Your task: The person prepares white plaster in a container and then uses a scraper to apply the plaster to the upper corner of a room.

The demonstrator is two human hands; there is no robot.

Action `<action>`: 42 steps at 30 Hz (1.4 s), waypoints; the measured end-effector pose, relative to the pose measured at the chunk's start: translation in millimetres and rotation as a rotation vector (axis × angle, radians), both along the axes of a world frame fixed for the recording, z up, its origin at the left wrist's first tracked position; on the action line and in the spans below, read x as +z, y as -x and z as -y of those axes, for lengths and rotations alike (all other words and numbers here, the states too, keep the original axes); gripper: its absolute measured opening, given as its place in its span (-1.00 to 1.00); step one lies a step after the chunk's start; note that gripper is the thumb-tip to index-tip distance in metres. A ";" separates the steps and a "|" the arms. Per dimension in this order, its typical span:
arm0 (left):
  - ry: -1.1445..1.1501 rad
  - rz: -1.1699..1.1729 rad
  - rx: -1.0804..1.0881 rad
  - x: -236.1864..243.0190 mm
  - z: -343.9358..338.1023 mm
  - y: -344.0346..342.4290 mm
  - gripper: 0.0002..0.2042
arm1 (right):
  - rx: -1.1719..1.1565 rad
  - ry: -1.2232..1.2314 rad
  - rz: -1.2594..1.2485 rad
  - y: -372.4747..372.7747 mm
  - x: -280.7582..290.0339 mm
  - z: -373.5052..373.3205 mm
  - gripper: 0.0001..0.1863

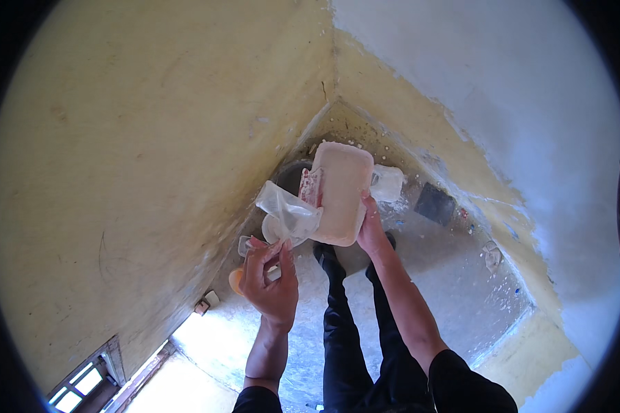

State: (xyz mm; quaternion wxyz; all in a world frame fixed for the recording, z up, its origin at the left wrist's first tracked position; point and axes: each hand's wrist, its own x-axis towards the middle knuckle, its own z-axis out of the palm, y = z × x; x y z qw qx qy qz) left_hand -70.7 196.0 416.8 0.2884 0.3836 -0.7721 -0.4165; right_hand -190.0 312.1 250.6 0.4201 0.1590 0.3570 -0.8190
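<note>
I have a pale tray [343,189] with round corners near the middle of my view, a bit toward 2 o'clock, tipped so I look onto its flat pale face. My right hand [370,224], at about 3 o'clock, grips the tray's right edge with the thumb on the near side; I cannot tell where all its other fingers are. My left hand [270,275], at 7 o'clock, has bent fingers with the tips close together, pinching the low end of a clear plastic bag [291,210]. The bag sticks up crumpled at 9 o'clock, and its right end meets the tray's left edge in my view; I cannot tell if they touch. A red and white piece [311,187] sits at the tray's left edge, near 12 o'clock. Behind it, at 11 o'clock, I see part of a dark round tub [291,176]. A white bag [388,184] and a dark square [435,204] lie on the floor [434,275] around 3 o'clock. Something orange [235,281] shows beside my left hand, toward 8 o'clock. The wall [138,151] at 10 o'clock is yellow.
</note>
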 end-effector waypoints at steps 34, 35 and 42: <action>0.023 0.002 -0.006 -15.7 -9.2 0.5 -0.89 | -0.002 -0.044 -0.012 6.1 -11.8 -12.3 -0.30; 0.023 -0.003 -0.004 -15.9 -9.0 1.3 -0.89 | 0.002 -0.045 -0.013 6.6 -11.6 -12.4 -0.30; -0.302 -0.164 0.165 -20.5 -3.5 4.1 -0.90 | 0.040 -0.001 -0.017 10.1 -13.7 -15.7 -0.32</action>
